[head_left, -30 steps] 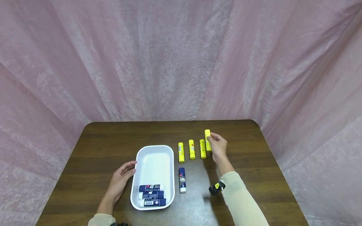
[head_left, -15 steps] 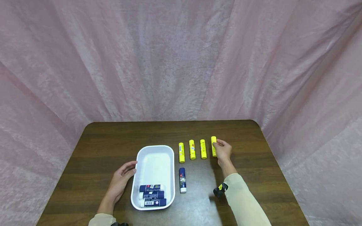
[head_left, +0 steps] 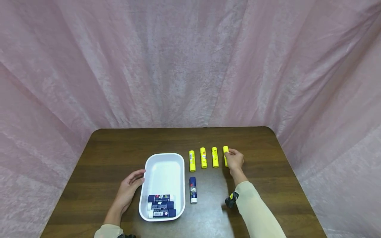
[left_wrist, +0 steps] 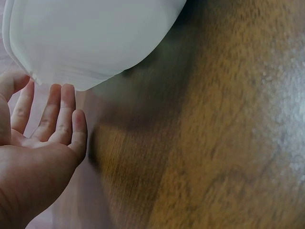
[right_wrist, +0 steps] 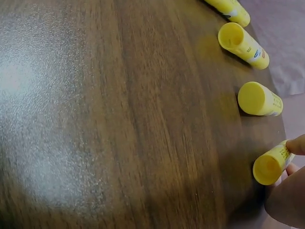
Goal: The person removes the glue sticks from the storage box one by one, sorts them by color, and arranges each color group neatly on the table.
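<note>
— Head view first: what does the right hand (head_left: 235, 159) have?

— Its fingers are curled onto the rightmost yellow glue stick (head_left: 225, 154), which lies flat on the wooden table (head_left: 268, 172) at the right end of a row. Three other yellow glue sticks (head_left: 203, 157) lie parallel to its left, each apart from the next.

— Does the right wrist view agree?

— Yes. A fingertip (right_wrist: 298, 144) rests on top of that stick (right_wrist: 271, 164) and more of the hand sits just below it (the thumb side is cut off by the frame edge, so how far the fingers wrap round I cannot tell). The stick's round end faces the camera, and the neighbours (right_wrist: 259, 98) lie further along the table.

— And the left hand (head_left: 130, 186)?

— It holds nothing; it lies relaxed on the table with its fingers nearly straight, fingertips at the left rim of the white tray (head_left: 162, 158). In the left wrist view the fingers (left_wrist: 62, 114) reach right up to the tray's outer wall (left_wrist: 95, 43).

— What's in the tray?

— Three blue glue sticks (head_left: 160, 205) lying crosswise at its near end. One more blue glue stick (head_left: 192, 189) lies on the table just right of the tray, below the yellow row.

— Anything behind?

— A pink curtain (head_left: 190, 62) hangs around the table.
</note>
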